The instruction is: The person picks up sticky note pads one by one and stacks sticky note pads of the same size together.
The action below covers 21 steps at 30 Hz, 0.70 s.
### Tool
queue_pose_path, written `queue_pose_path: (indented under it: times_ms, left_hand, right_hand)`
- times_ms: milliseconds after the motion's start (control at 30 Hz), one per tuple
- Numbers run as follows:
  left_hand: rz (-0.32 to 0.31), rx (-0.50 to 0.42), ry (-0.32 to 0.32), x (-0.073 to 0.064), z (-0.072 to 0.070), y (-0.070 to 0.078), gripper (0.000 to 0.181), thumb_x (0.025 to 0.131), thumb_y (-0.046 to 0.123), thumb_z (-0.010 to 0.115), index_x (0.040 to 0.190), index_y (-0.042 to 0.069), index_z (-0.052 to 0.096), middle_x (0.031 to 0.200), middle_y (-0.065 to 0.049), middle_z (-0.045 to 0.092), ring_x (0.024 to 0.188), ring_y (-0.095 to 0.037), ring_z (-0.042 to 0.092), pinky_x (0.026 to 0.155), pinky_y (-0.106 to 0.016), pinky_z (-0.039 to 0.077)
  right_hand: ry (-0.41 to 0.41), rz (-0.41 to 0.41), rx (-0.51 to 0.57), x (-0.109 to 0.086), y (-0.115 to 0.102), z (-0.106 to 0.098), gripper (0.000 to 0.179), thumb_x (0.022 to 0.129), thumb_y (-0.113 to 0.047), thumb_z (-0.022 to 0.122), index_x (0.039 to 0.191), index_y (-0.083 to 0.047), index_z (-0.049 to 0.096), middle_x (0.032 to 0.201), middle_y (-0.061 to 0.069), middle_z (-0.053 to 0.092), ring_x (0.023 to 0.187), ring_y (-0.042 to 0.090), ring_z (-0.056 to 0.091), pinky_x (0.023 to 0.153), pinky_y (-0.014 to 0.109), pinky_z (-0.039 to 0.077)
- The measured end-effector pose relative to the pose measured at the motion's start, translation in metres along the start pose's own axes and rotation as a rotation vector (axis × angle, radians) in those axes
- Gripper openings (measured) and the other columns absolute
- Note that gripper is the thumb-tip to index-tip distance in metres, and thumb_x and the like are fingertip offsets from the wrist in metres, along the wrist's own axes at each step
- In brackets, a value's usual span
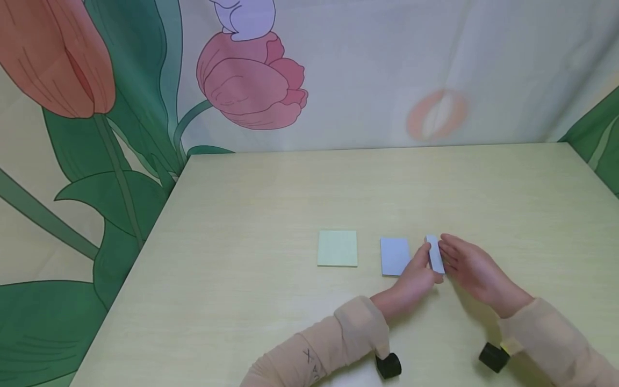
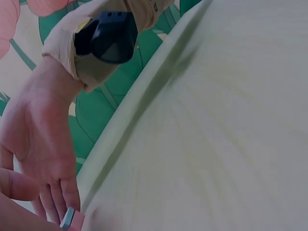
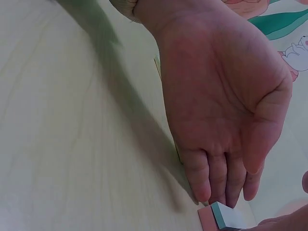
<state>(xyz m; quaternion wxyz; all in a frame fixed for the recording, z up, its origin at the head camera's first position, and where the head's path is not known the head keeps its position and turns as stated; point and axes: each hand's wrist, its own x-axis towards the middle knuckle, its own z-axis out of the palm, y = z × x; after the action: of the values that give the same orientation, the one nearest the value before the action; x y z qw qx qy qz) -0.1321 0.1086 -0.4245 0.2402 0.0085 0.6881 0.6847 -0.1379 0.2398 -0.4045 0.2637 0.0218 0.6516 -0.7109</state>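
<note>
Between the two hands a small sticky-note pad [image 1: 434, 254] stands on edge, pale blue and white in the head view. The wrist views show a pink layer and a teal edge on it. My left hand [image 1: 411, 277] lies along its left and near side, palm [image 3: 211, 91] visible and fingers straight in the right wrist view. From the right, the straight fingers of my right hand [image 1: 476, 271] come up against the pad. Left of them a blue rectangular pad [image 1: 394, 256] lies flat, its lower right corner overlapped by the left hand.
A light green square pad [image 1: 337, 248] lies flat farther left on the pale wooden table [image 1: 242, 215]. A floral curtain [image 1: 367, 70] hangs behind the table's far edge. Black wrist cameras [image 1: 389, 366] sit under both sleeves.
</note>
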Motion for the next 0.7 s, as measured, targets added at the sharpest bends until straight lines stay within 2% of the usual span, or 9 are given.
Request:
queue_pose_path:
  times_ms: [167,400,700]
  left_hand:
    - [-0.021,0.068,0.023,-0.010,0.004,0.001,0.075,0.067,-0.006,0.050,0.137,0.008,0.028,0.143,0.001,0.031,0.131,-0.011,0.024,0.108,-0.031,0.021]
    - [-0.024,0.074,-0.005,-0.019,0.004,0.001,0.072,0.070,-0.003,0.049,0.138,0.007,0.026,0.143,-0.003,0.031,0.132,-0.013,0.026,0.108,-0.031,0.022]
    - [-0.029,0.060,-0.003,-0.021,0.004,0.002,0.069,0.072,-0.004,0.048,0.137,0.005,0.027,0.142,-0.004,0.033,0.131,-0.014,0.028,0.107,-0.031,0.024]
  right_hand:
    - [0.010,0.021,0.016,-0.005,0.002,0.002,0.071,0.095,-0.041,0.022,0.136,0.000,-0.019,0.144,0.017,-0.019,0.133,0.032,-0.015,0.109,0.044,-0.004]
    - [0.006,0.015,0.024,-0.010,0.005,0.003,0.069,0.095,-0.040,0.022,0.137,0.000,-0.016,0.144,0.018,-0.018,0.132,0.032,-0.014,0.109,0.044,-0.003]
    - [0.010,0.012,0.024,-0.012,0.006,0.005,0.068,0.096,-0.039,0.022,0.138,0.000,-0.015,0.144,0.018,-0.017,0.133,0.032,-0.013,0.109,0.044,-0.001]
